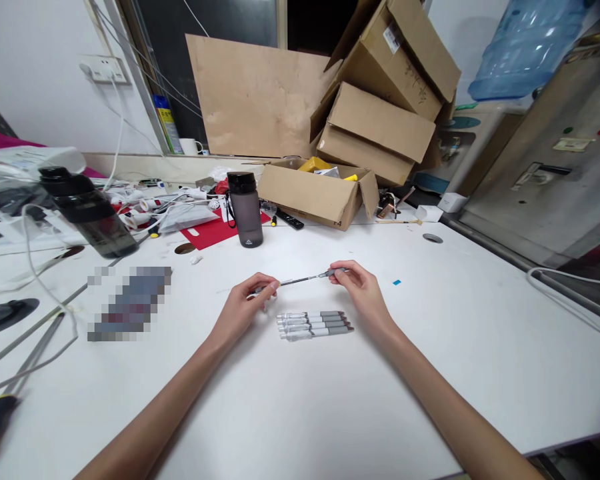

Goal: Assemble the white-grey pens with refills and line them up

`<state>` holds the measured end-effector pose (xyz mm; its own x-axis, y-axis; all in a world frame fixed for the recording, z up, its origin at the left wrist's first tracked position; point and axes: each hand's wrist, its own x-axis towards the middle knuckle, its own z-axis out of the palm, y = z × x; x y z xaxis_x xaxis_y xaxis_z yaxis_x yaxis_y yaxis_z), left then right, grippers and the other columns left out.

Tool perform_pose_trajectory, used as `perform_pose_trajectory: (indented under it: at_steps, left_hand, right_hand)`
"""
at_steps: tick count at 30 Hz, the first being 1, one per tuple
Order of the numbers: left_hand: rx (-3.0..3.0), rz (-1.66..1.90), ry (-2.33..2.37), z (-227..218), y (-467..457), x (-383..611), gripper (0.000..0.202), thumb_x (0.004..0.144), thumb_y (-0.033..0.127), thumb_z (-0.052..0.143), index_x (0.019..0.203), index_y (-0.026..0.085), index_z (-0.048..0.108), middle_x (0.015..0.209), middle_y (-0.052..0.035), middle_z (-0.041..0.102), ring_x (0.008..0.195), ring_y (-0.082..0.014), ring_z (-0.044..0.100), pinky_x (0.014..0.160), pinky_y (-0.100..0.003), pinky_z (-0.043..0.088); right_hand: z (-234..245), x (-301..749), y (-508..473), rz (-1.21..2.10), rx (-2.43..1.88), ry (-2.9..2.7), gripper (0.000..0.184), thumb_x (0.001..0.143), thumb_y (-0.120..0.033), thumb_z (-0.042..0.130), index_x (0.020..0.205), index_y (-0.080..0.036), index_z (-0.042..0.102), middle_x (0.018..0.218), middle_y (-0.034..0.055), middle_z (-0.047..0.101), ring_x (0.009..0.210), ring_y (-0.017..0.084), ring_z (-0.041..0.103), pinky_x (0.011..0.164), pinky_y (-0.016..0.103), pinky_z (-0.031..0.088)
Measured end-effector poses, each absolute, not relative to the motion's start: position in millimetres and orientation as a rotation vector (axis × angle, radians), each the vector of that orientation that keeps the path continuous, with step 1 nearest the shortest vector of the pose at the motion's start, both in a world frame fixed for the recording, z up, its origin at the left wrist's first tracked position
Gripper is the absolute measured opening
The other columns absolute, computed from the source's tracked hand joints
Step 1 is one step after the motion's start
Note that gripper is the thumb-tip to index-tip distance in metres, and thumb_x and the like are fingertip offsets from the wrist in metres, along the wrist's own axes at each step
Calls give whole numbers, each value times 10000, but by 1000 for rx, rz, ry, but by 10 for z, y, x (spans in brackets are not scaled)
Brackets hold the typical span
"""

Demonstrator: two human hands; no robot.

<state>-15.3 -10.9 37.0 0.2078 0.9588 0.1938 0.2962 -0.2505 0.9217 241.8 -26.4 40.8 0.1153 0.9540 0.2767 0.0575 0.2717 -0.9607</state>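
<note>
My left hand (254, 297) is closed, its thumb and fingers pinching one end of a thin dark pen refill (303, 280). The refill stretches across to my right hand (354, 283), whose fingers are closed around a grey pen grip (336, 271) at the other end. Both hands hold these parts a little above the white table. What else my left fingers may cover I cannot make out. Just below, several white-and-grey pens (314, 325) with clear clips lie side by side, their grey ends pointing right.
A small blue piece (397, 282) lies right of my hands. Behind stand a grey bottle (246, 210) and an open cardboard box (310, 190). At left are a dark bottle (93, 217), a blurred-out flat object (133, 303) and loose cables (30, 247) on the table (290, 407).
</note>
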Motion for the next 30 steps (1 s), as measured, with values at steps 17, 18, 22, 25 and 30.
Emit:
perform_pose_trajectory:
  at_steps: [17, 18, 22, 25, 30]
  left_hand:
    - [1706, 1039, 1147, 354, -116, -132, 303, 920, 516, 649, 928, 221, 717, 857, -23, 693, 795, -186, 609, 700, -271, 455]
    - [1711, 1031, 1138, 355, -123, -129, 298, 924, 510, 647, 927, 219, 714, 836, -17, 684, 783, -181, 602, 696, -268, 444]
    - [1741, 979, 1082, 359, -146, -109, 282, 946, 483, 627, 923, 212, 699, 796, -3, 670, 735, -165, 575, 685, -267, 412]
    - [1753, 951, 1062, 356, -155, -96, 282, 961, 475, 605, 915, 209, 684, 771, 0, 675, 703, -163, 558, 685, -275, 406]
    - [1761, 907, 1042, 361, -162, -86, 308, 968, 489, 585, 900, 204, 678, 767, -14, 695, 697, -172, 541, 681, -284, 405]
  right_hand:
    - [400, 2318, -322, 940, -1058, -1376, 227, 871, -430, 703, 965, -224, 712, 999, 55, 726, 943, 222, 713, 932, 372, 547]
    - [401, 2298, -333, 952, -1054, -1391, 218, 870, -419, 706, 962, -221, 712, 994, 55, 722, 940, 221, 713, 928, 371, 547]
    - [388, 2241, -366, 979, -1025, -1457, 183, 880, -382, 697, 966, -221, 717, 1013, 54, 717, 938, 216, 713, 925, 367, 547]
    - [377, 2221, -376, 996, -1013, -1485, 154, 891, -351, 684, 972, -225, 719, 1028, 52, 722, 966, 215, 708, 927, 357, 542]
    - [377, 2198, -389, 1053, -1019, -1501, 158, 889, -351, 689, 977, -222, 710, 990, 41, 713, 921, 199, 698, 850, 318, 539]
